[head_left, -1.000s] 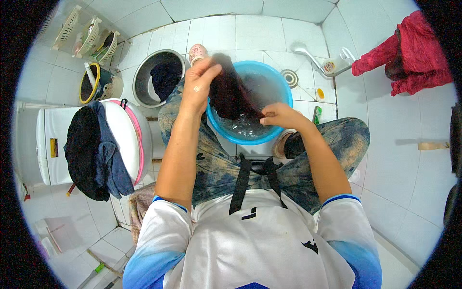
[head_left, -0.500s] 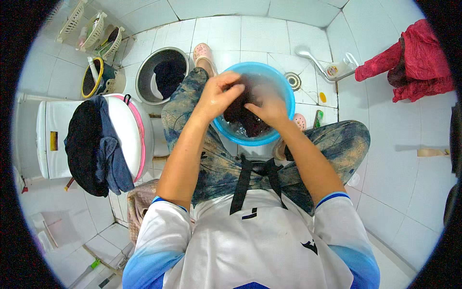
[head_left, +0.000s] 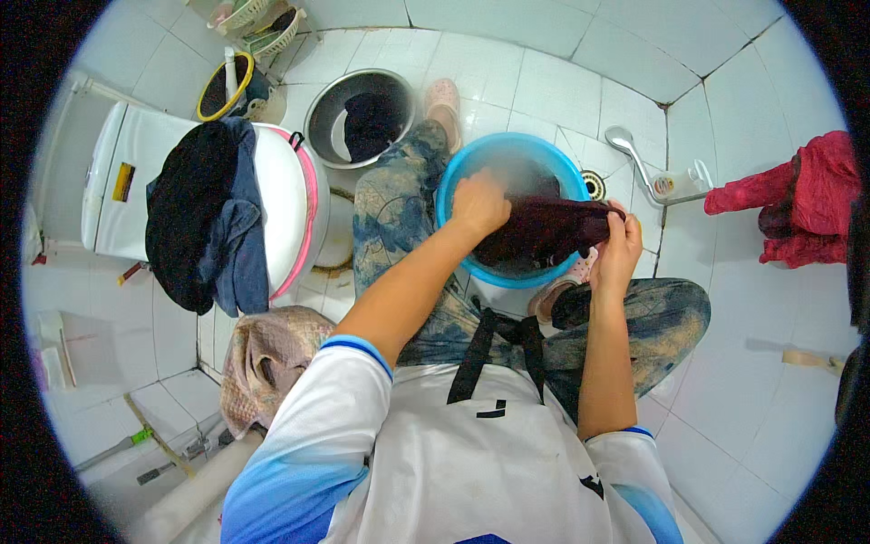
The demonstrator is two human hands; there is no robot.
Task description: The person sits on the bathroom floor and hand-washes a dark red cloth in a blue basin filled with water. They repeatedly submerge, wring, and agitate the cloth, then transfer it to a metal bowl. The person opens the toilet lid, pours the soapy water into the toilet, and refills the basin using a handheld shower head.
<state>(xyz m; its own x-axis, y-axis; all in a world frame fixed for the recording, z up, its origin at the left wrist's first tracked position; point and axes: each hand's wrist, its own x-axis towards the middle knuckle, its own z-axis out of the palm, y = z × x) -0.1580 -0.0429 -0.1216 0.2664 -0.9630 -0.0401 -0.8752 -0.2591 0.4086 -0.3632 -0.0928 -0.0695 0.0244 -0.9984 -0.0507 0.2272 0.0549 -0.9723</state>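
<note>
A dark maroon piece of wet cloth [head_left: 548, 227] stretches across the blue plastic basin [head_left: 580, 174] between my two hands. My left hand [head_left: 480, 204] is closed on the cloth's left part, over the basin. At the right rim my right hand [head_left: 619, 249] pinches the cloth's other end between thumb and fingers. More dark fabric and water lie in the basin, partly hidden by the stretched cloth. The exact kind of garment does not show.
A metal basin [head_left: 319, 127] with dark clothes stands at far left. Clothes [head_left: 186, 218] lie on the closed white toilet lid [head_left: 283, 208]. A shower head [head_left: 620, 138] rests by the floor drain [head_left: 594, 185]. Red clothing [head_left: 816, 199] hangs at right.
My hands have moved apart, the right one swinging out to the basin's right rim. The maroon cloth has come up from the basin and is now stretched between them. The view has shifted.
</note>
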